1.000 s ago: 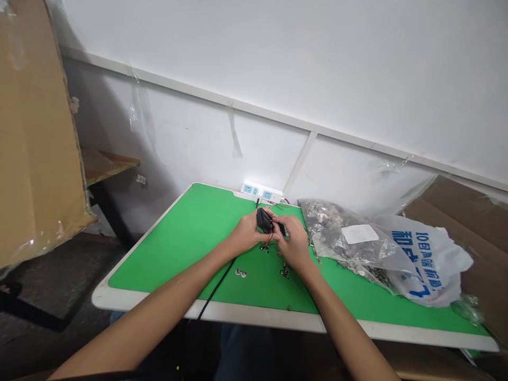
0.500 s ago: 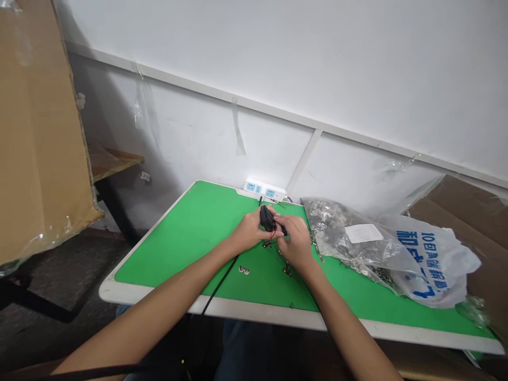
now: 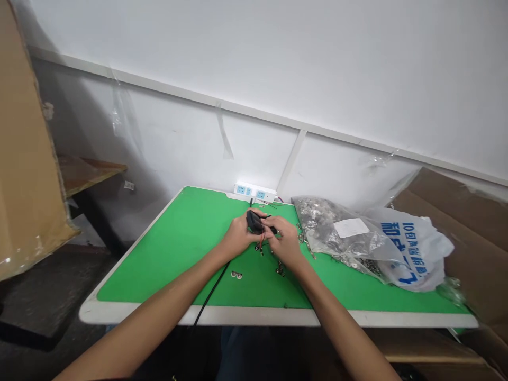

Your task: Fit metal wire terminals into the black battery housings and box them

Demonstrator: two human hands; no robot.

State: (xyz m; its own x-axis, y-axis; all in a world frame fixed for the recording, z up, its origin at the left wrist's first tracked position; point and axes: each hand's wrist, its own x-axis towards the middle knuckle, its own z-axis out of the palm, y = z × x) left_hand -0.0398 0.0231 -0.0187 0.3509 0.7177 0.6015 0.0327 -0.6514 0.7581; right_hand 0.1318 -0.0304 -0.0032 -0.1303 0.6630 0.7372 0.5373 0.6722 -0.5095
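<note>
Over the middle of the green table [image 3: 159, 254], my left hand [image 3: 237, 236] grips a black device [image 3: 254, 221] from its left side. My right hand [image 3: 284, 241] is closed against the right side of the same device, its fingers pinching near thin red and black wires [image 3: 262, 239] that hang from it. Small metal parts [image 3: 280, 269] lie below my right hand. A pair of round metal pieces [image 3: 236, 274] sits nearer the front edge. A black cable [image 3: 213, 292] runs from beneath my left forearm over the front edge.
A white power strip [image 3: 255, 191] stands at the table's back edge. To the right lie a clear bag of metal parts [image 3: 323, 219] and a white plastic bag with blue print [image 3: 420, 254]. Cardboard [image 3: 27, 143] rises at the far left; more cardboard [image 3: 456, 217] is at the right.
The view has shifted, so the table and bags appear farther left. The black device looks turned slightly, and its red wires show more clearly between my hands. Both hands still hold it.
</note>
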